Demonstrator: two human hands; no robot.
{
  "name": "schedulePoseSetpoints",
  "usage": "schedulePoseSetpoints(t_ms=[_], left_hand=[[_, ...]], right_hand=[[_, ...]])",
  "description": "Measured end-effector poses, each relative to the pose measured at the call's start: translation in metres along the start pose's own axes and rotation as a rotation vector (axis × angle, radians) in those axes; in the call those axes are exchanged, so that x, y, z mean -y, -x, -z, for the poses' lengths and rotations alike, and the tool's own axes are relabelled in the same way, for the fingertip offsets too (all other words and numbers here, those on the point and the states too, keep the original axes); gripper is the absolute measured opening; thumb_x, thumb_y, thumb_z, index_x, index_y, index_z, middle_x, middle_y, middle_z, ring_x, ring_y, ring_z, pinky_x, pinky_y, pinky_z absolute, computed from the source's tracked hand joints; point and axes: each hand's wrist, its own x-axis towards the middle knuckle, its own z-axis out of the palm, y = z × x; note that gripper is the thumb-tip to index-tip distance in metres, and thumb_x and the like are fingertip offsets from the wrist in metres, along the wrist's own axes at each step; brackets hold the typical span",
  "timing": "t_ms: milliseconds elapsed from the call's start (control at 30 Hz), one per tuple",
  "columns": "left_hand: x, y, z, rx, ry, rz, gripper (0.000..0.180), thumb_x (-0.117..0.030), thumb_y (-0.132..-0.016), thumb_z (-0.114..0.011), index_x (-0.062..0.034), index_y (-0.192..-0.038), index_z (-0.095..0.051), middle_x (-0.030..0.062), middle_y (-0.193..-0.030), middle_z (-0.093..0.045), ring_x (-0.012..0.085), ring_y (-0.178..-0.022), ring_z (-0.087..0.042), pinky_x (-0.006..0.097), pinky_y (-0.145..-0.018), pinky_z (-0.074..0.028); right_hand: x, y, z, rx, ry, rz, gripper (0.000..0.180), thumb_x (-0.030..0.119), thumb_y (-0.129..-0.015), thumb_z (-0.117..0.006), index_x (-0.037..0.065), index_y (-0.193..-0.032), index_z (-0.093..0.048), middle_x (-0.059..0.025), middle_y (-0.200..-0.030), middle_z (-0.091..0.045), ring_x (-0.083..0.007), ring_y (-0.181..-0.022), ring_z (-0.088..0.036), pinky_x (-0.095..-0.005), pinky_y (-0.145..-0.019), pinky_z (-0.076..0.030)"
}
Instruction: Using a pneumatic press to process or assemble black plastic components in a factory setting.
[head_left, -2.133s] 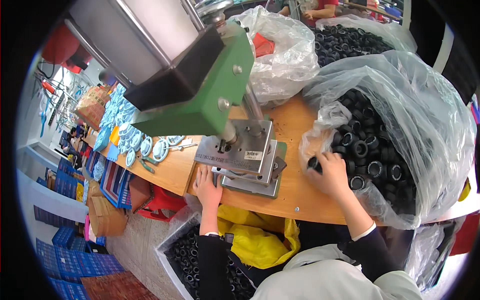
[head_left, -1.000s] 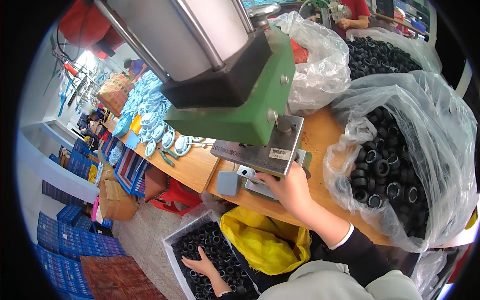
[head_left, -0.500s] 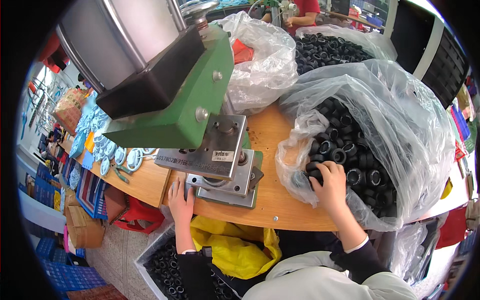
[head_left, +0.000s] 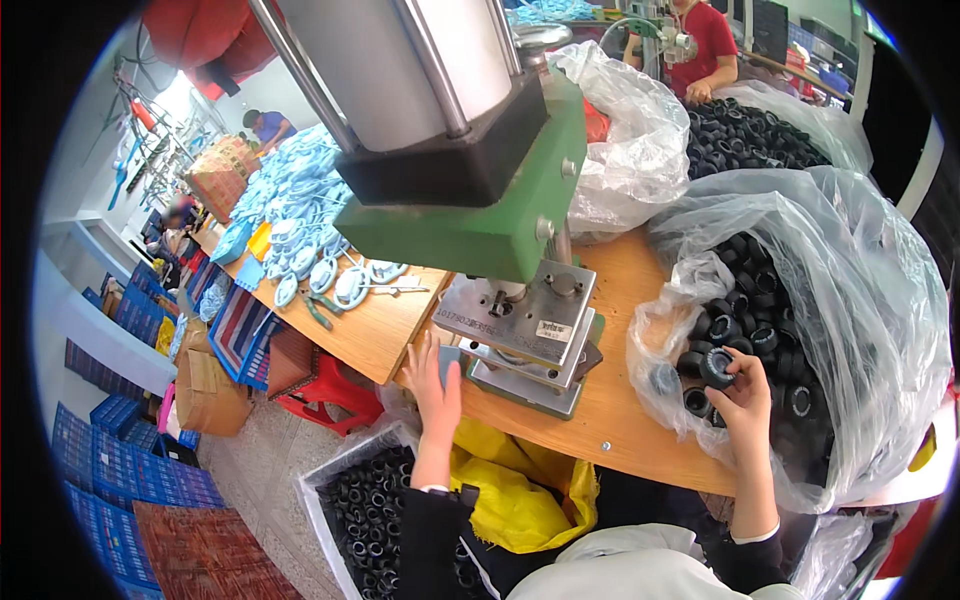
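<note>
Between the thumb and fingers of my right hand (head_left: 745,398) is a small black wheel (head_left: 716,368) shaped like a tyre, with pale marks around its face. It is just over the near edge of a clear plastic bag (head_left: 860,300) full of similar black wheels (head_left: 765,340). My left hand (head_left: 436,395) is open, fingers spread, near the table's front edge, next to a small grey block (head_left: 450,362) at the left side of a green bench press (head_left: 470,235). The press's steel die (head_left: 520,318) has an upper plate above a lower one; what lies between them is hidden.
More black wheels fill a second bag (head_left: 750,140) behind and a white-lined box (head_left: 345,500) below me. Light-blue looped parts (head_left: 295,200) and green-handled pliers (head_left: 320,312) lie on the left table. A red stool (head_left: 335,395) stands below. A person in red (head_left: 705,55) works beyond.
The view has turned left, so everything sits farther right. My right hand has come up from among the wheels with one in its fingers. My left hand's fingers have spread beside the press.
</note>
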Motion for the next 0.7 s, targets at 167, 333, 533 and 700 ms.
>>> schedulePoseSetpoints(t_ms=[167,333,533,700], left_hand=[[-0.109,-0.025,0.06,-0.327,0.699,-0.256,0.055,-0.019,-0.074,-0.069,-0.003,-0.123,-0.049,0.0186,-0.119,-0.054,0.0311,-0.11,-0.052,0.04,-0.095,-0.038],[-0.133,-0.048,0.047,-0.101,0.935,-0.103,0.04,-0.012,-0.066,-0.076,0.0007,-0.1,-0.059,0.0106,-0.089,-0.065,0.0222,-0.078,-0.064,0.03,-0.068,-0.049],[-0.124,-0.014,0.04,-0.318,0.828,0.096,0.038,-0.01,-0.07,-0.076,0.0,-0.102,-0.06,0.0132,-0.095,-0.065,0.023,-0.087,-0.063,0.032,-0.078,-0.048],[-0.021,0.087,0.069,-0.482,0.449,0.551,0.044,-0.011,-0.073,-0.074,0.0019,-0.112,-0.057,0.0158,-0.11,-0.06,0.0266,-0.102,-0.057,0.036,-0.092,-0.042]], right_hand=[[0.01,0.002,-0.016,0.049,-0.191,-0.047,0.035,-0.013,-0.07,-0.067,0.002,-0.091,-0.044,-0.0126,-0.122,-0.047,-0.0166,-0.105,-0.054,-0.0285,-0.088,-0.047],[0.022,0.008,-0.064,0.158,-0.209,0.067,0.049,-0.005,-0.069,-0.075,0.001,-0.11,-0.048,-0.0096,-0.114,-0.055,-0.0169,-0.104,-0.056,-0.0302,-0.091,-0.046],[0.018,-0.003,-0.133,0.283,0.06,0.357,0.058,0.009,-0.068,-0.079,-0.001,-0.119,-0.053,-0.0122,-0.106,-0.063,-0.0182,-0.095,-0.062,-0.0309,-0.083,-0.049],[0.029,-0.017,-0.181,0.272,0.174,0.314,0.045,0.015,-0.07,-0.076,0.001,-0.109,-0.057,-0.0188,-0.092,-0.062,-0.0332,-0.08,-0.062,-0.0363,-0.071,-0.05]])
